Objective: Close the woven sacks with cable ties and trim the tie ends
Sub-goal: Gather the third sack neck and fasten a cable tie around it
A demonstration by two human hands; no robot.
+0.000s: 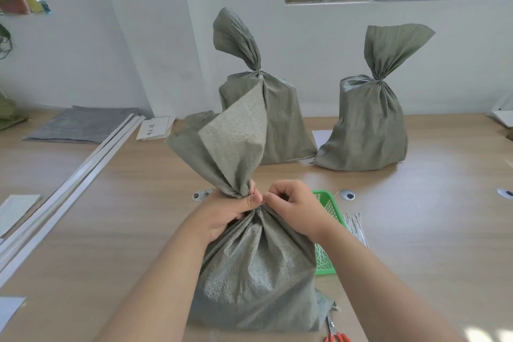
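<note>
Pale wood worktop, white wall behind. Beyond fingers: tied sack, second tied sack, likely done. At fingers: third sack, neck gripped in left hand, pinched by curled right hand; tie indiscernible. Right of fingers: spare ties, scissors. Cinching, trimming judged outstanding.

On the wooden surface the left hand grips the gathered neck of the near sack while the right hand pinches the same neck just beside it, with a green basket and loose cable ties to the right, scissors by the sack's base, and 2 tied sacks standing behind.
</note>
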